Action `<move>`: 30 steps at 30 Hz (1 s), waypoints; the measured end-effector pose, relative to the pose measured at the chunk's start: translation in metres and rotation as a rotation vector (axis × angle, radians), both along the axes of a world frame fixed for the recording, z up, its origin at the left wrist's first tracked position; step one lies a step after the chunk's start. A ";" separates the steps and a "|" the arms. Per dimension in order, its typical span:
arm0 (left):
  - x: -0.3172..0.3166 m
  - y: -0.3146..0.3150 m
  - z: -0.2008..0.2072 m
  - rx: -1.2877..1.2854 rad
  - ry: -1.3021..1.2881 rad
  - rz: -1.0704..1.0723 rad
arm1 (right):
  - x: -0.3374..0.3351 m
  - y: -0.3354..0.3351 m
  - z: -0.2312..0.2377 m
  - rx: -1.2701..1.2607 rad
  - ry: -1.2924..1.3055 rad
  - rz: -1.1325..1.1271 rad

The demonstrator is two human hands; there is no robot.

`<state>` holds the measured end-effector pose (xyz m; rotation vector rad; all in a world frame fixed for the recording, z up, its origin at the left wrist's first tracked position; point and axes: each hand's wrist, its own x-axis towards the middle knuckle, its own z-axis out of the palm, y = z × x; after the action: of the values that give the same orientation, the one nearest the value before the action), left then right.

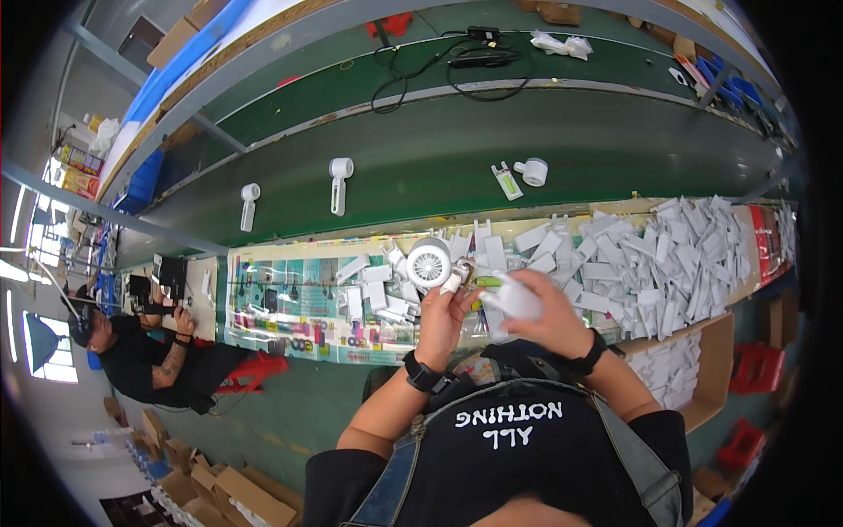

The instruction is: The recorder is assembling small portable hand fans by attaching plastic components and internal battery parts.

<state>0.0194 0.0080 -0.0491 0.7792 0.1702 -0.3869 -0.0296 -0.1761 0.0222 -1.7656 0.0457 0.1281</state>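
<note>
My left hand [442,322] is closed on a white fan head [429,263] with a round, slotted grille, gripping it by its lower neck. In my right hand [558,321] is a smooth white plastic shell [518,299], smeared by motion. Between the two hands a green cylinder [488,282], like a battery, shows beside the fan's neck; whether it is joined to either piece I cannot tell. Under and beyond my hands lie loose white handle shells [496,252], and a larger heap of the same white parts [663,259] spreads to the right.
Beyond the bench runs a green conveyor belt [421,149] carrying white handheld fans [341,186] and a separate fan head [532,172]. A cardboard box [716,369] of white parts stands at the near right. Leftward, a co-worker [149,351] sits by a red stool [255,373].
</note>
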 end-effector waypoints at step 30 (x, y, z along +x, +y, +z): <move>0.007 -0.004 0.037 -0.009 -0.223 0.288 | 0.022 0.027 -0.012 0.025 -0.037 -0.061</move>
<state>0.0268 0.0043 -0.0119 0.7705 0.0697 -0.0274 -0.0078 -0.1487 0.0103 -1.7397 0.0708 0.0514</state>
